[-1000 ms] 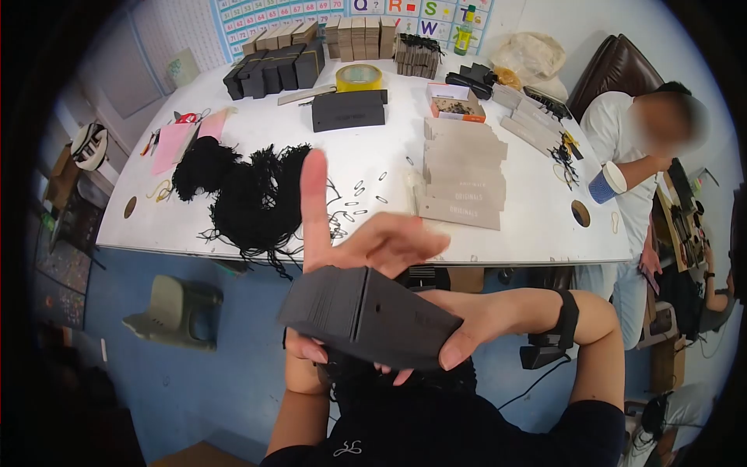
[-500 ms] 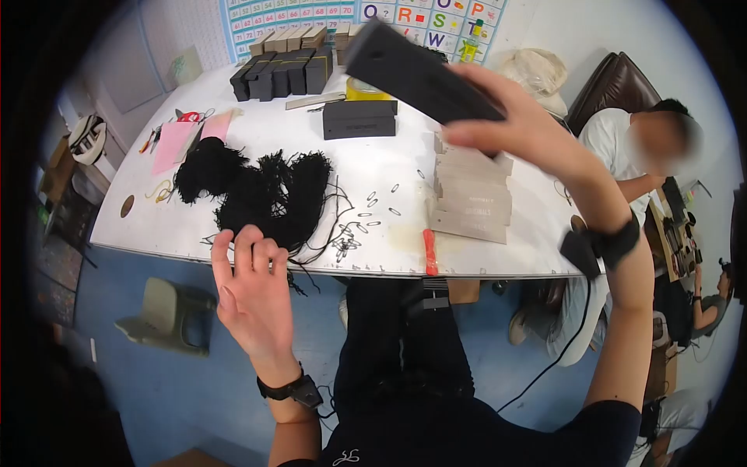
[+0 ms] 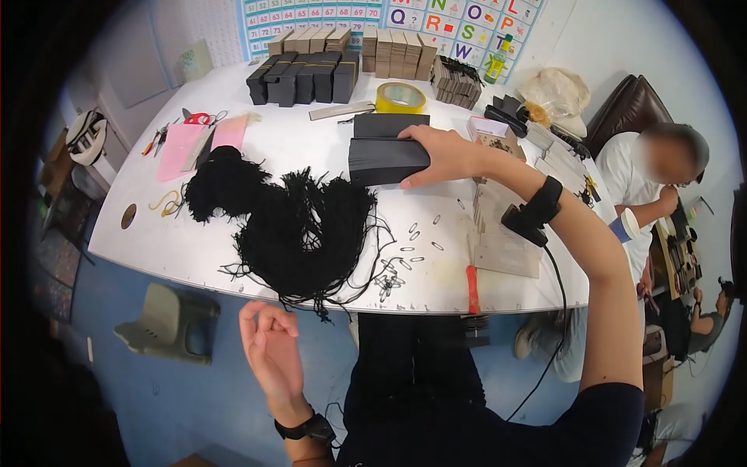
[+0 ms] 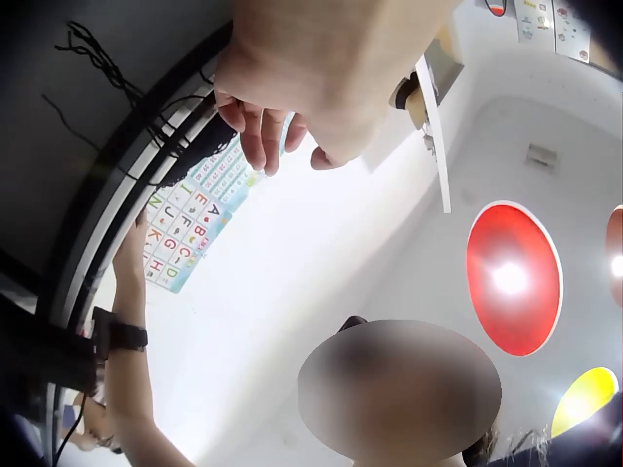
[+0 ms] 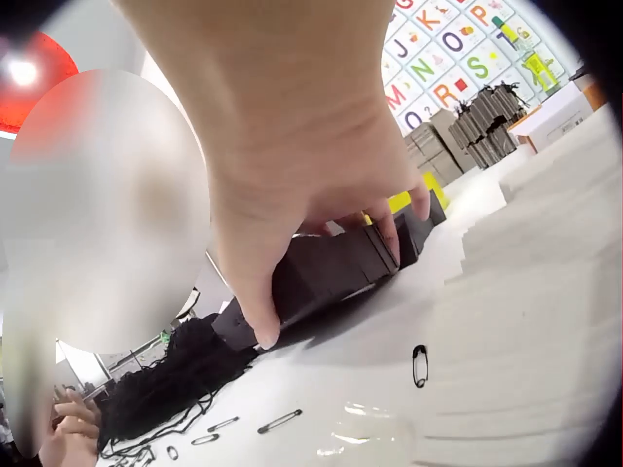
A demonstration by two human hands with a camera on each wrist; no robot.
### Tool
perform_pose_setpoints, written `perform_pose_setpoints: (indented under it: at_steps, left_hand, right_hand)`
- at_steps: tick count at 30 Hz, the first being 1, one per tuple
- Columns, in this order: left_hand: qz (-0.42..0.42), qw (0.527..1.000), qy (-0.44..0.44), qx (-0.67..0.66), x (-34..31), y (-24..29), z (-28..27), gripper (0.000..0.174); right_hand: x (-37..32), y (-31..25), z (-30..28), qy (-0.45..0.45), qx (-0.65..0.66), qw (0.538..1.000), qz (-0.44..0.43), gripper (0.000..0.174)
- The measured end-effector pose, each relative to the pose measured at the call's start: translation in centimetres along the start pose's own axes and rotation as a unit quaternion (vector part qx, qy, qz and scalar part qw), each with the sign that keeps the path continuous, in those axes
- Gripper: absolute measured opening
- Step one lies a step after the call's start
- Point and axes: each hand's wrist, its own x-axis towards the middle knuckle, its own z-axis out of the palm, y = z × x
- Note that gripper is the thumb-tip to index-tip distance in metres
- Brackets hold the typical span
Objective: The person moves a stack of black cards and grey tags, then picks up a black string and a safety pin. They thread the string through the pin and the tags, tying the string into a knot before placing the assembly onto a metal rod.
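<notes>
My right hand grips one end of a stack of black cards, thumb on the near side and fingers over the far side. The stack is at the white table's surface, right in front of another black card stack. In the right wrist view, thumb and fingers straddle the gripped stack. Short of the table's front edge, my left hand is raised with loosely curled fingers and holds nothing. Beyond it on the table lies a bundle of black strings.
Loose safety pins lie right of the strings. A red-handled tool lies at the front edge beside grey cards. Banded black stacks and a yellow tape roll stand behind. Another person sits at the right.
The right hand carried the black card stack from in front of my body, up over the table, and down beside the other stack. The left hand came off the stack and stays low, fingers now more curled.
</notes>
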Motion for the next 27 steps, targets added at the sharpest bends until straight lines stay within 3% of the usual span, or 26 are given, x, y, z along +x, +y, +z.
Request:
perform_pose_setpoints:
  at_steps: [3, 5, 8, 14, 19, 21, 22, 24, 25, 27]
  left_hand:
    - [-0.009, 1.000, -0.007, 0.009, 0.3, -0.7, 0.1, 0.040]
    - [-0.006, 1.000, -0.011, 0.015, 0.4, -0.8, 0.2, 0.040]
    - [0.005, 0.999, -0.020, 0.026, 0.2, -0.5, 0.4, 0.038]
    - [0.026, 0.998, -0.049, 0.023, -0.2, -0.4, 0.4, 0.032]
    - [0.025, 0.998, -0.049, 0.027, -0.5, -0.3, 0.3, 0.031]
    - [0.051, 0.996, -0.056, 0.046, -0.6, -0.4, 0.5, 0.032]
    - [0.050, 0.996, -0.057, 0.046, -0.7, -0.4, 0.9, 0.032]
    - [0.042, 0.994, -0.074, 0.068, -0.9, -0.1, 2.0, 0.026]
    - [0.041, 0.994, -0.075, 0.069, -0.9, -0.3, 2.1, 0.026]
    - [0.056, 0.990, -0.100, 0.086, -0.9, -0.7, 2.2, 0.024]
  right_hand:
    - [-0.3, -0.1, 0.3, -0.006, -0.019, 1.000, 0.014, 0.082]
    - [-1.0, -0.2, 0.5, 0.072, -0.110, 0.991, -0.032, 0.085]
    - [-1.2, -0.2, 0.0, 0.075, -0.126, 0.989, -0.014, 0.089]
    - [0.3, 2.4, -0.8, -0.031, -0.028, 0.999, 0.003, 0.097]
    - [-0.6, 0.2, -1.1, -0.014, -0.087, 0.995, -0.047, 0.096]
    - [-1.5, -2.8, 0.7, 0.089, -0.206, 0.965, -0.132, 0.082]
    - [-1.3, -3.0, 1.6, 0.089, -0.206, 0.966, -0.131, 0.082]
    - [-1.0, -2.6, 3.5, 0.105, -0.232, 0.947, -0.197, 0.065]
    - [-0.9, -2.4, 3.5, 0.087, -0.207, 0.958, -0.178, 0.055]
    - [-0.5, -0.9, 3.0, 0.077, -0.199, 0.962, -0.170, 0.053]
